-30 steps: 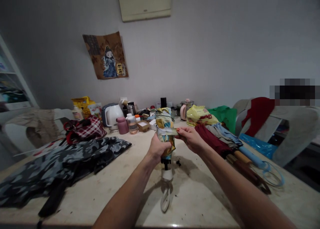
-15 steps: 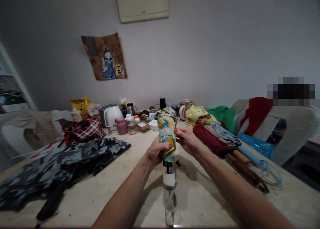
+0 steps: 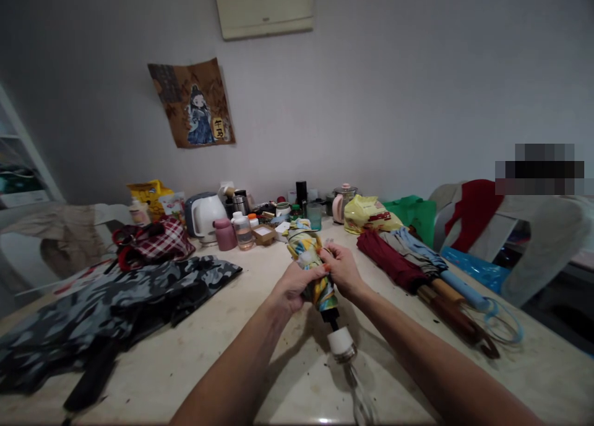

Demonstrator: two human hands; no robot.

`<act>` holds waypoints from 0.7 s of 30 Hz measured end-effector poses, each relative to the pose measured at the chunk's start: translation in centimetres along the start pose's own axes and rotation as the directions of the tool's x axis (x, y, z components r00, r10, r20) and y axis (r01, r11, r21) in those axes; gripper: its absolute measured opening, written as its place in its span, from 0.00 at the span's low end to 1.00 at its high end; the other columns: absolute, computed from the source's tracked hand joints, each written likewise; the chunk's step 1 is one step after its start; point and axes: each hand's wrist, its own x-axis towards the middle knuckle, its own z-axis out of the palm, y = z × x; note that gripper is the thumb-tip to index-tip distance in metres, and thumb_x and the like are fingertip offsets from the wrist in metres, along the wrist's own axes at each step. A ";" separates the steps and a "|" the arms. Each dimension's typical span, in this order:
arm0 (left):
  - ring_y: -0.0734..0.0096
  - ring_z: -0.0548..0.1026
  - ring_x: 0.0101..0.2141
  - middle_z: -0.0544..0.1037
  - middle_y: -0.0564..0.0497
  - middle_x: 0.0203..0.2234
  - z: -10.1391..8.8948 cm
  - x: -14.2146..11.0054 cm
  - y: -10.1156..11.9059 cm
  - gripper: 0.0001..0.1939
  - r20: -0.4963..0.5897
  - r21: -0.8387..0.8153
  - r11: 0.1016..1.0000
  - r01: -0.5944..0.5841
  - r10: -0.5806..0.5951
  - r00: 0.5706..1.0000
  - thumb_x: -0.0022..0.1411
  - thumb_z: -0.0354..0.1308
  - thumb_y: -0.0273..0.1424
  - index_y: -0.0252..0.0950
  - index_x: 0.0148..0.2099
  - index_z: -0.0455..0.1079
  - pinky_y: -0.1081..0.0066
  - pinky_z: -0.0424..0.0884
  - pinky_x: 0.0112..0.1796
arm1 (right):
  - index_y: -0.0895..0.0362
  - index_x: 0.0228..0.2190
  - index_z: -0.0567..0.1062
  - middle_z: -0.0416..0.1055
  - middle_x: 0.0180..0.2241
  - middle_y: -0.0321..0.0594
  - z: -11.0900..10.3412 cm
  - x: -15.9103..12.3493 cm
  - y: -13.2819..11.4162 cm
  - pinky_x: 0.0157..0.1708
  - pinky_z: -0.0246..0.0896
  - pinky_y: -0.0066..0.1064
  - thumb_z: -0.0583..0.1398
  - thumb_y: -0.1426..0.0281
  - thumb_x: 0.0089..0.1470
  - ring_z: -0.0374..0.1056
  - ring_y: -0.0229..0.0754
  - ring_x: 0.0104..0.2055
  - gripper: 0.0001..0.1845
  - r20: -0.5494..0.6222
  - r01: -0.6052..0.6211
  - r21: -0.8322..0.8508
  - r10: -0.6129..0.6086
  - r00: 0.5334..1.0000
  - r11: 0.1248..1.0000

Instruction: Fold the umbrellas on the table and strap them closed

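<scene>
A yellow, blue and white patterned folding umbrella (image 3: 327, 295) is furled and held above the table in front of me, tilted with its white handle (image 3: 341, 342) toward me. From the handle hangs a pale wrist loop. My left hand (image 3: 299, 283) is wrapped around the rolled canopy, its thumb lying across the front. My right hand (image 3: 342, 268) is closed against the canopy's right side, fingertips pinching at the fabric or its strap; exactly which is hidden. Both hands meet near the umbrella's middle.
Left lies a grey camouflage umbrella (image 3: 153, 296) with a plaid one (image 3: 164, 239) behind it. Right are a maroon umbrella (image 3: 394, 262) and a light blue one (image 3: 464, 285). An electric kettle (image 3: 208, 215), a pink jar (image 3: 226, 234) and a yellow bag (image 3: 371, 214) stand at the back.
The umbrella has tilted, its handle swinging right and its top leaning left. My right hand has come in closer, now closed against the canopy beside my left thumb.
</scene>
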 end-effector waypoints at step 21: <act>0.68 0.71 0.22 0.76 0.44 0.23 -2.7 0.4 1.3 0.20 0.165 -0.151 0.989 0.000 0.025 0.986 0.30 0.56 0.26 0.28 0.32 0.74 0.69 0.66 0.25 | 0.58 0.18 0.72 0.60 0.18 0.32 -1.3 -0.4 -4.0 0.23 0.46 0.28 0.66 0.60 0.44 0.51 0.33 0.22 0.15 0.180 0.077 0.062 -0.087 0.980 0.995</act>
